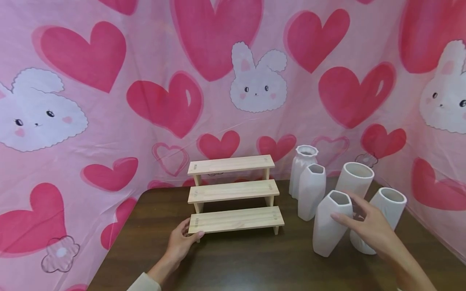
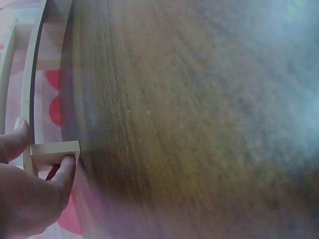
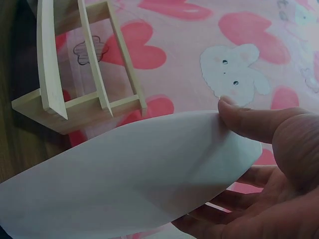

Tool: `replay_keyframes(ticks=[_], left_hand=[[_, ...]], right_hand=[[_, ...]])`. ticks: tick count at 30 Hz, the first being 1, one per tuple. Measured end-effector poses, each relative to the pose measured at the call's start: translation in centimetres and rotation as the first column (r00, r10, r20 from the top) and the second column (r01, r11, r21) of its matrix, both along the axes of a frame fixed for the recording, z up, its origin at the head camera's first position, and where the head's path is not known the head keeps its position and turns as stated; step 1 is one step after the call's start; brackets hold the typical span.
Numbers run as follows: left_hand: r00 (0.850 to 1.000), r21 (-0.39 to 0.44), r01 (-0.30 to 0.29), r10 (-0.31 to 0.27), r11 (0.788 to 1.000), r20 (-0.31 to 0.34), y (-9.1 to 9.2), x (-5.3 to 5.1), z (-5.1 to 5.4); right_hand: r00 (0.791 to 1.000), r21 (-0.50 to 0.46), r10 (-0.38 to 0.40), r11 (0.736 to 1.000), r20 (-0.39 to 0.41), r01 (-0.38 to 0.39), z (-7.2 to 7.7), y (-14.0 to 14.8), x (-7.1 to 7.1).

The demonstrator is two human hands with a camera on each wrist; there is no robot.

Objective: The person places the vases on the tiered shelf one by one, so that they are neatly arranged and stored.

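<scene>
Two hands are engaged. The right hand's [image 1: 371, 226] fingers grip a white, faceted vase with a pentagonal mouth [image 1: 329, 230] near its rim; whether its base touches the surface [image 1: 251, 266] cannot be told. The left hand's [image 1: 180, 243] fingers grip the left front end of a pale wooden three-step rack [image 1: 236, 220], at the lowest step.

Four more white vases stand right of the rack: a second faceted one [image 1: 312, 192], a fluted one with a scalloped rim [image 1: 299, 167], a smooth cylindrical one [image 1: 351, 182] and a slanted-looking, round-mouthed one [image 1: 387, 208].

Status, by judgement: rack erected, one vase grasped. Outstanding: four vases ungripped; all five are beside the rack, none on its steps.
</scene>
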State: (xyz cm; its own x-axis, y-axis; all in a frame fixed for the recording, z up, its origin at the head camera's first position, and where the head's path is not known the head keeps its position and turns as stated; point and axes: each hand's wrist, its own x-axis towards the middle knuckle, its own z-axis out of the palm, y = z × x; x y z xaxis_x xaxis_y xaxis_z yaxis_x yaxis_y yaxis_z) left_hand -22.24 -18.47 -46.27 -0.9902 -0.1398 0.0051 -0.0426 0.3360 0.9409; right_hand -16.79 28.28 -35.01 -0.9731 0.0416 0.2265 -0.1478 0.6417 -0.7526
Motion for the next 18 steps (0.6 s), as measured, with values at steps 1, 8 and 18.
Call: replay_keyframes(ticks=[1, 8, 18], left_hand=[[1.0, 0.0, 0.002, -0.002, 1.0, 0.001, -0.01, 0.01, -0.01], [1.0, 0.011, -0.01, 0.01, 1.0, 0.011, 0.02, 0.0, -0.19], [1.0, -0.017, -0.018, 0.018, 1.0, 0.023, 0.04, -0.21, -0.29]], right_hand=[[1.0, 0.002, -0.002, 1.0, -0.009, 0.002, -0.08, 0.05, -0.02], [0.999, 0.02, -0.023, 1.0, -0.028, 0.023, -0.16, 0.19, 0.03], [0.994, 0.002, -0.087, 0.996, 0.064, 0.087, 0.29, 0.65, -0.09]])
